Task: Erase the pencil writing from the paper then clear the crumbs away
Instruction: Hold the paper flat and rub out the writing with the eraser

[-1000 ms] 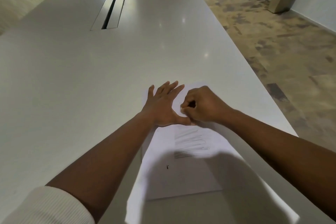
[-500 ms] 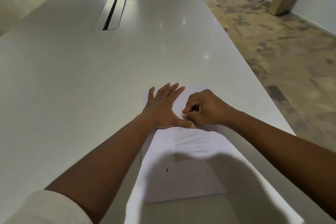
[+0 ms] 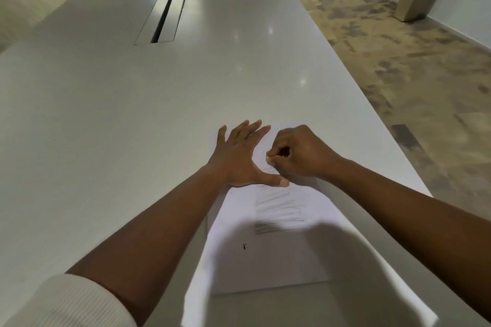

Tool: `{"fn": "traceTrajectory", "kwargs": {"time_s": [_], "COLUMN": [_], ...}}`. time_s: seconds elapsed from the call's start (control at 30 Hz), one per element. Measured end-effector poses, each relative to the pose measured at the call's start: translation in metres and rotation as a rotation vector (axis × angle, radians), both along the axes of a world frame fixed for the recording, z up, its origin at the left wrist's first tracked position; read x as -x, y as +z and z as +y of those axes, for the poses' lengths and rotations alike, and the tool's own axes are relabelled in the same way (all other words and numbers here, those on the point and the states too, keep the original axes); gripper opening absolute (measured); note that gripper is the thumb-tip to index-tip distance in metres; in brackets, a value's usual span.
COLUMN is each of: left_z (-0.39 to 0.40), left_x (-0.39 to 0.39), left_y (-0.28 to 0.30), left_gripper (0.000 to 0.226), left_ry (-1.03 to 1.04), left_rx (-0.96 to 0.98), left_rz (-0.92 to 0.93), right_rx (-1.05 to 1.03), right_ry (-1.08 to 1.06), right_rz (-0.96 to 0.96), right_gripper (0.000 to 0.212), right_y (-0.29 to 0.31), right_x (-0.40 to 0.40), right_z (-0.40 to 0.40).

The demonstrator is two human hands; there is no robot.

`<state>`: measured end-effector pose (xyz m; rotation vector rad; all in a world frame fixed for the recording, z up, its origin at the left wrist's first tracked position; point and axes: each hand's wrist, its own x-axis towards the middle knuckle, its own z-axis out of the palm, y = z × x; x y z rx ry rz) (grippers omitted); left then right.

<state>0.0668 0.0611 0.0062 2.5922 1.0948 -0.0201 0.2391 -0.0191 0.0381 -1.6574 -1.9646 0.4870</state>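
White paper [image 3: 279,255] pinned by flat, spread left hand [image 3: 239,159]; right hand [image 3: 297,156] pinches eraser [image 3: 269,158]

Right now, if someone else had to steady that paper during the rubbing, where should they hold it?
Probably press flat from above on the paper, on its far left part beside the pencil lines, as the left hand does with spread fingers. The sheet lies flat and thin on the table, so pinching would likely crumple it. The right hand rubs alongside.
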Motion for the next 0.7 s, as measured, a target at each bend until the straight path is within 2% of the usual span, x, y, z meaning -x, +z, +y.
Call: {"fn": "traceTrajectory", "kwargs": {"time_s": [0.13, 0.2, 0.37, 0.6, 0.7], "left_z": [-0.001, 0.0, 0.001, 0.0, 0.001], "left_x": [0.0, 0.0, -0.001, 0.0, 0.0], "left_y": [0.0, -0.001, -0.002, -0.003, -0.004], "left_gripper": [0.144, 0.144, 0.142, 0.146, 0.148], "left_ry": [0.001, 0.001, -0.007, 0.015, 0.016], "left_rx": [0.008, 0.006, -0.016, 0.001, -0.01], "left_rz": [-0.001, -0.002, 0.002, -0.029, -0.026], "right_rx": [-0.072, -0.071, 0.032, -0.094, -0.093], "right_ry": [-0.175, -0.157, 0.067, -0.164, -0.12], "right_rz": [-0.047, -0.054, -0.01, -0.039, 0.002], "right_gripper": [0.007, 0.008, 0.01, 0.007, 0.007], "right_y": [0.004, 0.003, 0.001, 0.002, 0.001], "right_x": [-0.012, -0.009, 0.008, -0.002, 0.005], "right_z": [0.015, 0.015, 0.001, 0.029, 0.026]}}
